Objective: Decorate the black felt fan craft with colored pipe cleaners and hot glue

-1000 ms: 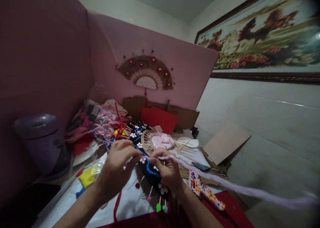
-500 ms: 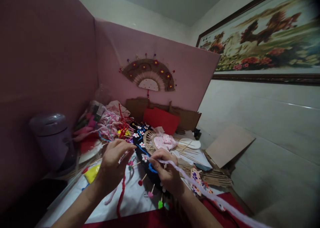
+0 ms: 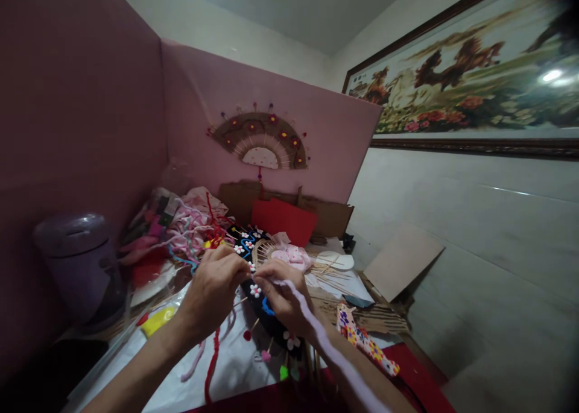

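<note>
A strand of lilac yarn (image 3: 312,322) is pinched in my right hand (image 3: 283,298) and trails back over my right forearm. My left hand (image 3: 215,289) has thumb and fingers pressed together, its tips almost meeting those of my right hand; what it pinches is hidden. Both hands are above a black fan-shaped piece (image 3: 257,313) with white flowers (image 3: 256,290) and blue wavy lines. Thin sticks with coloured tips, one a green piece (image 3: 284,372), stick out along its near edge. Pink dotted cloth (image 3: 292,257) lies at its inner side.
A finished brown fan (image 3: 262,138) hangs on the pink board. Tangled yarn and cloth (image 3: 192,220) pile up at the left, beside a lilac bin (image 3: 81,268). Red paper (image 3: 284,220), loose sticks (image 3: 332,271) and a flowered strip (image 3: 364,340) lie farther right. A red strand (image 3: 211,365) crosses the white sheet.
My left hand has moved in and its fingertips now come together with my right hand's. The lilac yarn bends upward more beside my right hand. The whole view has shifted slightly.
</note>
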`<state>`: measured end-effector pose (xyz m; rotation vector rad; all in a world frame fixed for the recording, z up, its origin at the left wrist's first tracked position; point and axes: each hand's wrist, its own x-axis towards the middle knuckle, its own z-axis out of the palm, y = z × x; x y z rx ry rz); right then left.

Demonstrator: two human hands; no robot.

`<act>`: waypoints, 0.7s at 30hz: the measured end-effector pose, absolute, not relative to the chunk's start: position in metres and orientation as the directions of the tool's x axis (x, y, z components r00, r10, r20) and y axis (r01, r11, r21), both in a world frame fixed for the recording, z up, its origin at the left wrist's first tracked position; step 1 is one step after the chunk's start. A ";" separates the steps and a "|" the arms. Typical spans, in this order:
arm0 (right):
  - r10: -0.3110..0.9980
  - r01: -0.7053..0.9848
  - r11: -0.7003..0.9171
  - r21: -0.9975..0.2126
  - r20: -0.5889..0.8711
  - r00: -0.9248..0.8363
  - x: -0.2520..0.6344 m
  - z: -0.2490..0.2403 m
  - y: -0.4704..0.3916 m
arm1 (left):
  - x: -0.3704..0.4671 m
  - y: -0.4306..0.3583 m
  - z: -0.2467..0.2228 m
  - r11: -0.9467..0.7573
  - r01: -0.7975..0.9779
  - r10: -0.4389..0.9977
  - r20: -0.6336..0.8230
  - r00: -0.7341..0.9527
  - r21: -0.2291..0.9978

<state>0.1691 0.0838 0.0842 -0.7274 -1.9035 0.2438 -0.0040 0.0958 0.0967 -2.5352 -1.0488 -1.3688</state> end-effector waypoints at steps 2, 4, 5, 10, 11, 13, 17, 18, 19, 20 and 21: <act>0.598 0.402 0.782 -0.475 0.754 -0.273 0.168 0.092 0.089 | -0.002 0.103 0.107 -0.753 0.623 0.525 0.764 0.375 0.212; 0.642 0.410 0.747 -0.523 0.729 -0.238 0.167 0.102 0.093 | 0.001 0.108 0.119 -0.744 0.585 0.578 0.749 0.323 0.322; 0.679 0.389 0.719 -0.576 0.702 -0.214 0.167 0.106 0.095 | 0.003 0.109 0.125 -0.736 0.519 0.627 0.728 0.278 0.435; 0.862 -0.120 0.464 -0.878 0.478 -0.166 0.168 0.115 0.099 | 0.012 0.108 0.137 -0.364 -0.188 0.875 0.404 0.267 0.912; 0.873 -0.209 0.411 -0.888 0.449 -0.191 0.168 0.114 0.100 | 0.013 0.107 0.135 -0.300 -0.280 0.887 0.375 0.269 0.912; 0.875 -0.306 0.339 -0.889 0.418 -0.244 0.169 0.112 0.101 | 0.015 0.106 0.132 -0.241 -0.368 0.904 0.346 0.250 0.898; 0.875 -0.378 0.262 -0.888 0.384 -0.295 0.166 0.110 0.100 | 0.014 0.107 0.127 -0.268 -0.397 0.894 0.380 0.236 0.878; 0.878 -0.390 0.246 -0.887 0.375 -0.299 0.165 0.110 0.099 | 0.014 0.107 0.126 -0.263 -0.411 0.892 0.382 0.241 0.873; 0.881 -0.404 0.230 -0.886 0.366 -0.302 0.163 0.111 0.098 | 0.013 0.107 0.126 -0.246 -0.430 0.892 0.376 0.250 0.869; 0.883 -0.417 0.213 -0.884 0.357 -0.304 0.162 0.111 0.097 | 0.014 0.108 0.125 -0.223 -0.449 0.892 0.366 0.264 0.865; 0.886 -0.427 0.194 -0.883 0.345 -0.309 0.161 0.112 0.097 | 0.014 0.108 0.124 -0.200 -0.464 0.891 0.357 0.279 0.863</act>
